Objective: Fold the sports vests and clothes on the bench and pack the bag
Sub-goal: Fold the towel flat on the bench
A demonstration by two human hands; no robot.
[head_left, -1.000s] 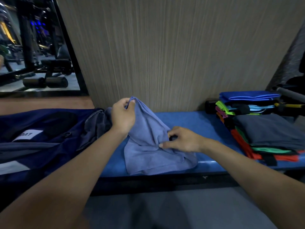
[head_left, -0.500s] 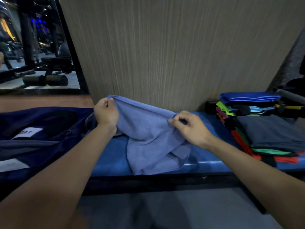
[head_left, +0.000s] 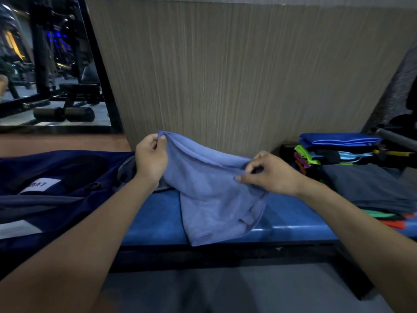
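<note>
Periwinkle-blue garment (head_left: 209, 195), plain, no print. Bench pad (head_left: 158, 222) bright blue w/ black edge below. Duffel bag (head_left: 74, 177) navy, darker black patch inside, white label (head_left: 41, 185) w/ dark letters, 2nd white patch lower left. Far stack of vests (head_left: 334, 150): royal blue on top, then lime green, light blue, magenta, orange, black trim. Near stack: dark grey garment (head_left: 370, 188) on top, green + red/orange layers under. Wall panel (head_left: 225, 75) beige-tan, fine vertical grain stripes. Floor (head_left: 203, 290) grey. Gym equipment (head_left: 63, 114) black, w/ blue lights behind.
</note>
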